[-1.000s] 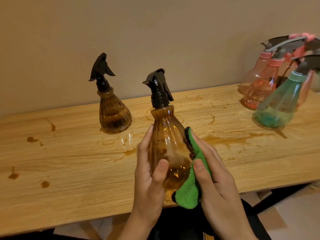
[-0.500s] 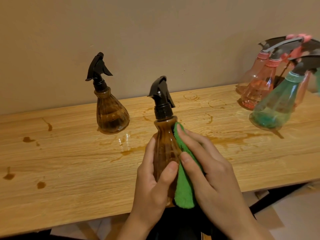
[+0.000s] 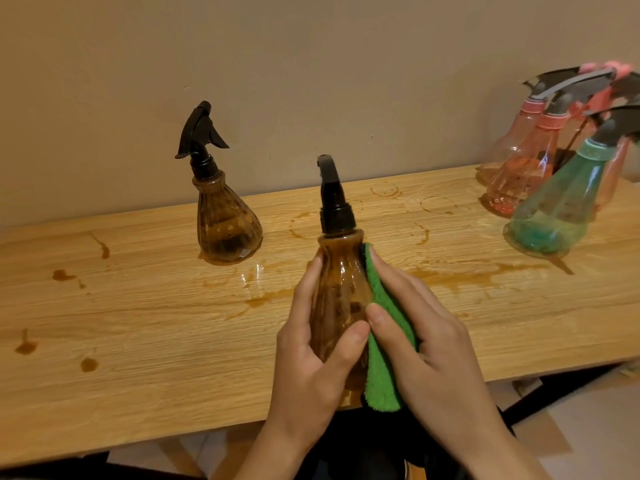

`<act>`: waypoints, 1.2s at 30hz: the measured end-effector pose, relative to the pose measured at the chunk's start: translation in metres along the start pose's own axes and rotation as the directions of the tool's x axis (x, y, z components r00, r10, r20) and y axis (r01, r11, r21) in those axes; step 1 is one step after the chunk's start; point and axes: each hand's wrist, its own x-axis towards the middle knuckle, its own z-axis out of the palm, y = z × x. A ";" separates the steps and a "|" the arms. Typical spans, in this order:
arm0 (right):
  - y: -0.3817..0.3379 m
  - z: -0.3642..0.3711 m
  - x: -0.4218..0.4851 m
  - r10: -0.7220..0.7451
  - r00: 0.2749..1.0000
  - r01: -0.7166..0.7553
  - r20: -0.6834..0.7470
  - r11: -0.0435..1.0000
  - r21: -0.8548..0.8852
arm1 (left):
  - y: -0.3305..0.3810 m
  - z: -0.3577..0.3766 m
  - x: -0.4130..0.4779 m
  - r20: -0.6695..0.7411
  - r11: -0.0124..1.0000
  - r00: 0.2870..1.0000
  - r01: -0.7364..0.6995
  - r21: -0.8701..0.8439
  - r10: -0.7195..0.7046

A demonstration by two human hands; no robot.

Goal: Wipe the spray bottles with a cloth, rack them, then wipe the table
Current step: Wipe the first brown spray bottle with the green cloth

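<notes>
My left hand (image 3: 311, 358) grips an amber spray bottle (image 3: 341, 289) with a black trigger head, held upright above the near edge of the wooden table (image 3: 138, 341). My right hand (image 3: 433, 348) presses a green cloth (image 3: 382, 341) flat against the bottle's right side. A second amber spray bottle (image 3: 223, 223) stands further back on the table, to the left. Brown liquid stains and rings mark the tabletop.
At the back right, several spray bottles lean on a rack: pink ones (image 3: 523, 178) and a green one (image 3: 561, 206). A beige wall (image 3: 311, 81) runs behind the table. Dark table legs and pale floor (image 3: 588, 427) show below the near edge.
The held bottle has turned in my left hand, so its trigger head now points away. My right hand has slid the green cloth up the bottle's side towards the neck.
</notes>
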 end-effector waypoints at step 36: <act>0.013 0.012 -0.032 -0.181 0.983 0.186 0.041 0.954 -0.235 | 0.001 0.003 -0.003 -0.195 0.996 0.978 -0.084 -0.044 0.074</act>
